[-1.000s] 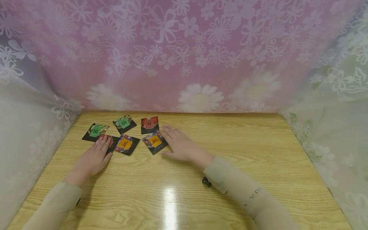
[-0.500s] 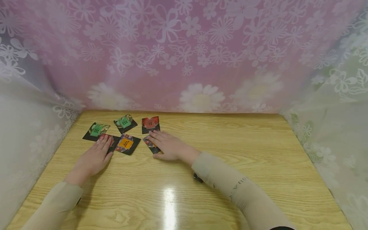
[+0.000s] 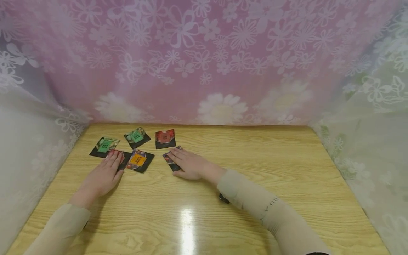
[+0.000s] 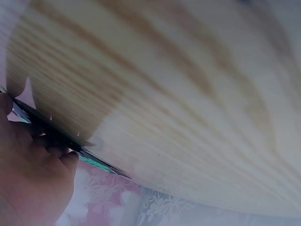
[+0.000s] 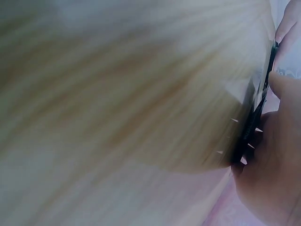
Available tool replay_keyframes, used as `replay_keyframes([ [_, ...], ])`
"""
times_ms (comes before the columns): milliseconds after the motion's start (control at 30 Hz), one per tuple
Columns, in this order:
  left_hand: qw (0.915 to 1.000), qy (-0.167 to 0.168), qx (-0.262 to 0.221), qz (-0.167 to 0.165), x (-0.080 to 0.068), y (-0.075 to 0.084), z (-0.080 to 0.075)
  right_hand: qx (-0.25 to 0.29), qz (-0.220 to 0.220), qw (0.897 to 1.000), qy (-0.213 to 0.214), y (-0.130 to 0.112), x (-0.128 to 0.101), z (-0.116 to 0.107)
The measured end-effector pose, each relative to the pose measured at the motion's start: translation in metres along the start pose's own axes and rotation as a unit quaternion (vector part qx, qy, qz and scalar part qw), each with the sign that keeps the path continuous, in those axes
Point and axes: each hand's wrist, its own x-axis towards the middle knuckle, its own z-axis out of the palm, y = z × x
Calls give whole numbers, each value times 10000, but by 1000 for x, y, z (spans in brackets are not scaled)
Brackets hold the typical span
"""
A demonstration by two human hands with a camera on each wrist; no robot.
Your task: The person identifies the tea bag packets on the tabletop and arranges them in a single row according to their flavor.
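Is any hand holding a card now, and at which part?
Neither lifts one. The right hand lies flat on a card, covering most of it; the left hand presses its fingertips on another card.

My right hand [image 3: 188, 164] covers most of one card [image 3: 169, 158], so I can't see its picture. My left hand [image 3: 102, 176] hides part of another card [image 3: 125, 158]. Both wrist views are blurry. The little marks on the cards are too small to read.
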Motion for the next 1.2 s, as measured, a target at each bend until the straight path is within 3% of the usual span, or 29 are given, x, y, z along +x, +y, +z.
replay_keyframes([
  [633, 10000, 66, 31, -1, -4, 0, 5, 236, 749, 9964, 321, 63, -69, 22],
  [1200, 9999, 87, 46, 61, -2, 1, 2, 970, 1569, 9777, 1009, 134, -162, 39],
])
